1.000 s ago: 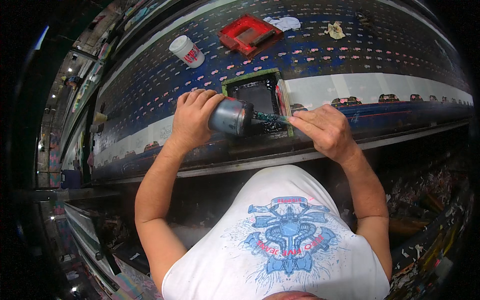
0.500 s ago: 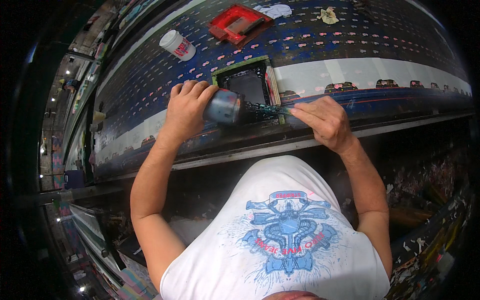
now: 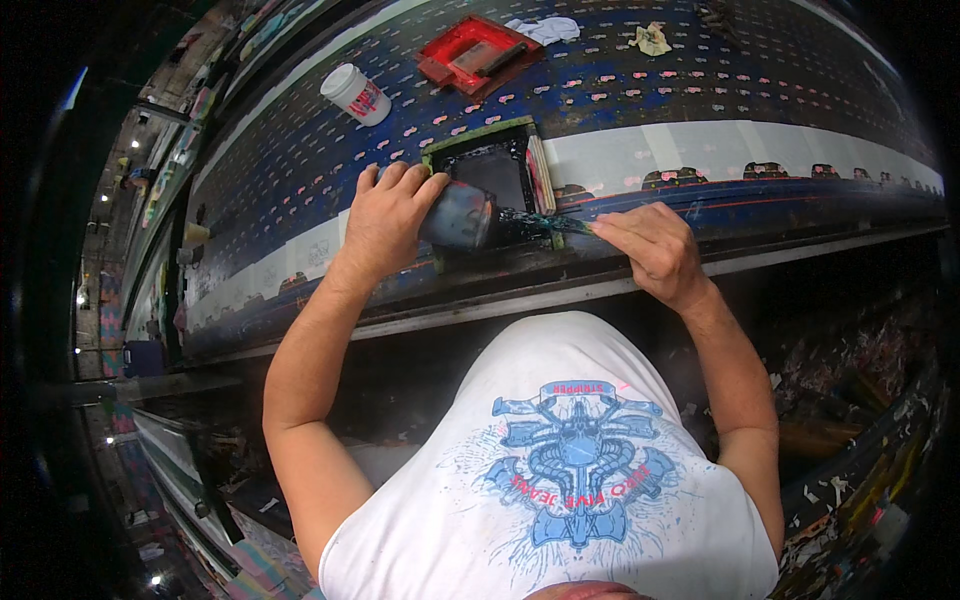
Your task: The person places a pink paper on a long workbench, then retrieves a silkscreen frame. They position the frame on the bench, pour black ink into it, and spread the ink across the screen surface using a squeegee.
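My left hand (image 3: 393, 212) is wrapped round a dark, stained tub (image 3: 458, 217), tipped on its side with its mouth facing right. A thin stick-like spatula (image 3: 562, 223), coated in dark ink, is pinched in the fingers of my right hand (image 3: 653, 250); its far end reaches the mouth of the tub. Beneath and beyond the two lies a small printing screen (image 3: 486, 127) with a green-edged frame and a dark mesh smeared with wet black ink. What is left inside the tub is hidden from view.
A long dark blue printing table (image 3: 640, 100) carries rows of small printed marks. On it are a white printed cup (image 3: 356, 95), a red frame (image 3: 478, 57), a white cloth (image 3: 545, 29) and a crumpled paper (image 3: 651, 40). Pale printed sheets (image 3: 700, 150) line its near edge.
The tub in my left hand has shifted slightly right and tilted further, mouth lower. My right hand and the spatula have moved slightly right and down.
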A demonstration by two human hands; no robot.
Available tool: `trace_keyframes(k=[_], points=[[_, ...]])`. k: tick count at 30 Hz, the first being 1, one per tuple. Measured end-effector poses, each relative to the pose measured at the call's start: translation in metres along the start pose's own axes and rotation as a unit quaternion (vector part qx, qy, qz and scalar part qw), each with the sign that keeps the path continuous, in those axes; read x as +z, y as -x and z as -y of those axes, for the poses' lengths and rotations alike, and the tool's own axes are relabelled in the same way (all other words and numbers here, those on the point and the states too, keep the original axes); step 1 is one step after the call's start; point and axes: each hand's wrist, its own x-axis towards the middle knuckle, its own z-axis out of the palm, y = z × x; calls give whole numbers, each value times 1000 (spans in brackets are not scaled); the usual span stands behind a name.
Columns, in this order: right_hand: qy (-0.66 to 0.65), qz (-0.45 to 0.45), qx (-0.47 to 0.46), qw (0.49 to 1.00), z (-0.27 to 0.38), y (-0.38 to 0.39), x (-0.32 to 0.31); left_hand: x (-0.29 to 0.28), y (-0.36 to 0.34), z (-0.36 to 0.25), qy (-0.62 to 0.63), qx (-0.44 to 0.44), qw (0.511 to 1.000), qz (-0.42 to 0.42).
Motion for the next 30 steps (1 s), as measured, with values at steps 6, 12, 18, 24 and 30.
trace_keyframes(k=[6,12,18,24,30], points=[[21,0,-19,1000,18,-10,25,2,-5,0,1,7,1000,-3],[21,16,-5,1000,11,-5,6,4,8,4,-8,-15,1000,14],[8,9,-17,1000,26,-16,27,7,14,12,-17,-8,1000,11],[22,38,-2,999,21,-18,8,7,29,16,-27,-23,999,19],[13,25,-20,999,28,-27,12,11,23,13,-6,-16,1000,2]])
